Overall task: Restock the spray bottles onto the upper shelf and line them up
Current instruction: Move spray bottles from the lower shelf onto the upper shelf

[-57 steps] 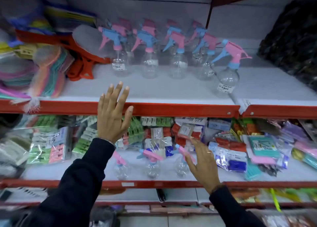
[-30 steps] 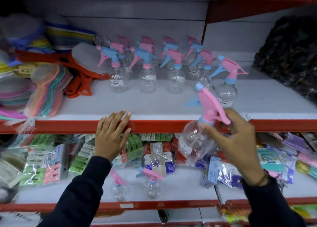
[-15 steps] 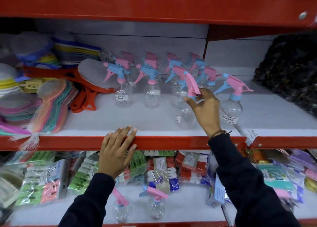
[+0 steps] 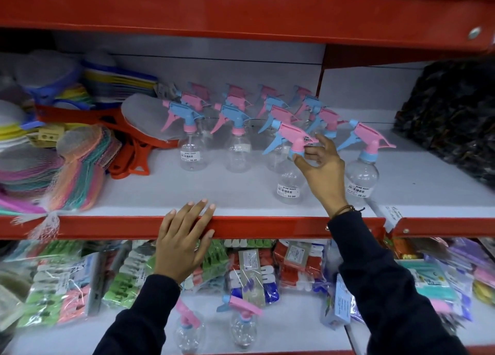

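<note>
From my headset feed: the upper shelf (image 4: 150,194) shows bare white board across its front, from the red lip (image 4: 267,227) back to the bottle rows, and more open board to the right beyond the end bottle (image 4: 361,172). My right hand (image 4: 325,167) reaches up over the lip, wrist bent back, thumb and fingertips pinched narrow on the collar of a spray bottle (image 4: 289,183) standing upright ahead of the rows, near the end bottle but apart from it. Its pink head points right, blue trigger left. My left hand (image 4: 182,247) lies flat against the lip, fingers spread wide and hooked over the edge onto the board, holding nothing. Two spare bottles (image 4: 242,325) stand on the lower shelf (image 4: 289,333) between my sleeves. Netted scrubbers (image 4: 77,172) crowd the upper shelf's left end.
</note>
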